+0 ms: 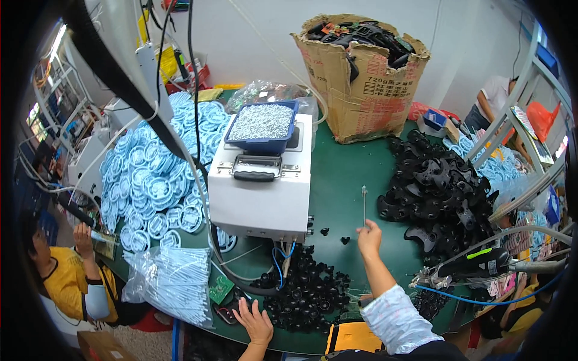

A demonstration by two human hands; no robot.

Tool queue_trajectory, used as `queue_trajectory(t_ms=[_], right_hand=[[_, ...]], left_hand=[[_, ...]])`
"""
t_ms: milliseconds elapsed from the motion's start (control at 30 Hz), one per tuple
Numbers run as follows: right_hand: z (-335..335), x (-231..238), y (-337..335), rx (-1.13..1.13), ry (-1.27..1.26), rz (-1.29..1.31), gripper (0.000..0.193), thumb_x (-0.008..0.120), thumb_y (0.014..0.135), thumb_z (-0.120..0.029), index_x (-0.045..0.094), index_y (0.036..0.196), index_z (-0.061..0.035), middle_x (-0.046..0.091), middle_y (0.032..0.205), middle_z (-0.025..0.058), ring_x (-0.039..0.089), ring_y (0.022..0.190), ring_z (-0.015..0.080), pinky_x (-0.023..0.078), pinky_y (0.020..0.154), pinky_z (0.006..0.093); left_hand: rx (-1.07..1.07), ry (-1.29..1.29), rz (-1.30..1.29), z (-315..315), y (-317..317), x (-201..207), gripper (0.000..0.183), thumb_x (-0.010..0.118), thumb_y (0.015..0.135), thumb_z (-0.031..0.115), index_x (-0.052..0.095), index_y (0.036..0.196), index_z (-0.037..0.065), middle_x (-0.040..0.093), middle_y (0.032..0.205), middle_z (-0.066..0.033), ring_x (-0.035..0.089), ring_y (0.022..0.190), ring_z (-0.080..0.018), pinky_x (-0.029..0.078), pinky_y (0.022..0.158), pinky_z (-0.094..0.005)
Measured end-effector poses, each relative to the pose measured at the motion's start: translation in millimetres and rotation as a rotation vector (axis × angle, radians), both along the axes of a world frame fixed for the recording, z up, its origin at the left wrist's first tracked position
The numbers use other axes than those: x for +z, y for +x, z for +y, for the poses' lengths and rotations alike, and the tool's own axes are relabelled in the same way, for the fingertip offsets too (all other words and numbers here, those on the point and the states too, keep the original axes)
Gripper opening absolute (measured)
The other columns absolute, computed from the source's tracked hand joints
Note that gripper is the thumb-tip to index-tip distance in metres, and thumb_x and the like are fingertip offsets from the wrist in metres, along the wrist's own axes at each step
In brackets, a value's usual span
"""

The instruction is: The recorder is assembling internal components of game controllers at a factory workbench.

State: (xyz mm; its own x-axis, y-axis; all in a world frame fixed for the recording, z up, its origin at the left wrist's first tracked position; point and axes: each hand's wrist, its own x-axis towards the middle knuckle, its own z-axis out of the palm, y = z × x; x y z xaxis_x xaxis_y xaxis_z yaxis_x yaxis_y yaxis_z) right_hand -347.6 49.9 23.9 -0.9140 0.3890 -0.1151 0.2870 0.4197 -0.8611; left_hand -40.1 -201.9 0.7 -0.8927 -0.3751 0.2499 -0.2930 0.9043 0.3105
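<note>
In my right hand (369,238), closed fingers grip a thin metal rod (364,204) that points away from me over the green table (337,174). Its far tip looks slightly thicker, but its exact kind is too small to tell. My left hand (254,322) holds nothing, with its fingers apart at the near table edge. It lies next to a dark red-and-black part (227,313) and a heap of small black plastic pieces (307,289). Two loose black pieces (345,240) lie left of my right hand.
A white machine (259,204) carries a blue tray (260,146) of small silvery pieces. Light blue round parts (158,180) and bagged sticks (174,283) are at left, black shells (439,192) at right. A carton (361,90) stands behind; a power tool (475,263) hangs right. People sit at both sides.
</note>
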Motion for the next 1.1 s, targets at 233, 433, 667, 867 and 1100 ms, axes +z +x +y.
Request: queue_trajectory(t_ms=[233, 433, 667, 867, 1100], right_hand=[[13.0, -19.8, -148.4, -0.452, -0.033, 0.105, 0.036, 0.057, 0.074, -0.002, 0.061, 0.109, 0.0035, 0.068, 0.093, 0.0211, 0.066, 0.089, 0.0327, 0.05, 0.082, 0.0383], [4.3, -13.9, -179.7, -0.333, 0.125, 0.043, 0.032, 0.054, 0.077, -0.003, 0.063, 0.107, 0.0024, 0.065, 0.101, 0.0244, 0.063, 0.099, 0.0375, 0.049, 0.087, 0.0413], [-6.3, -2.7, -220.3, -0.131, 0.268, 0.075, 0.034, 0.049, 0.079, -0.002, 0.063, 0.111, 0.0001, 0.064, 0.105, 0.0256, 0.061, 0.101, 0.0399, 0.048, 0.089, 0.0428], [-3.8, -33.0, -201.1, -0.218, 0.209, 0.116, 0.034, 0.052, 0.079, -0.003, 0.062, 0.111, 0.0015, 0.066, 0.1, 0.0238, 0.063, 0.097, 0.0364, 0.048, 0.087, 0.0404], [11.6, -55.1, -167.2, -0.271, 0.14, 0.12, 0.032, 0.052, 0.079, -0.003, 0.06, 0.109, 0.0042, 0.065, 0.099, 0.0264, 0.063, 0.095, 0.0391, 0.047, 0.087, 0.0419]], left_hand=[[-0.067, 0.044, -0.038, -0.5, -5.4, -10.4, 0.049, 0.062, 0.077, 0.01, 0.044, 0.122, 0.001, 0.029, 0.14, -0.0272, 0.029, 0.131, -0.0424, 0.017, 0.106, -0.0632], [-0.049, 0.024, -0.004, -5.5, -4.8, 3.4, 0.044, 0.057, 0.086, 0.018, 0.047, 0.126, 0.002, 0.038, 0.136, -0.0266, 0.034, 0.13, -0.0397, 0.021, 0.105, -0.0598], [-0.059, 0.007, -0.012, -6.9, -7.8, 0.6, 0.043, 0.058, 0.085, 0.016, 0.049, 0.124, 0.002, 0.039, 0.136, -0.0268, 0.035, 0.128, -0.0404, 0.023, 0.104, -0.0597], [-0.04, 0.013, -0.064, -6.5, -7.5, 6.8, 0.044, 0.06, 0.084, 0.016, 0.049, 0.124, 0.002, 0.04, 0.135, -0.026, 0.036, 0.128, -0.0398, 0.023, 0.104, -0.0591], [-0.074, -0.024, -0.06, -4.9, -12.3, 8.7, 0.042, 0.059, 0.085, 0.015, 0.049, 0.124, 0.002, 0.04, 0.135, -0.0269, 0.037, 0.128, -0.0405, 0.024, 0.104, -0.0593]])
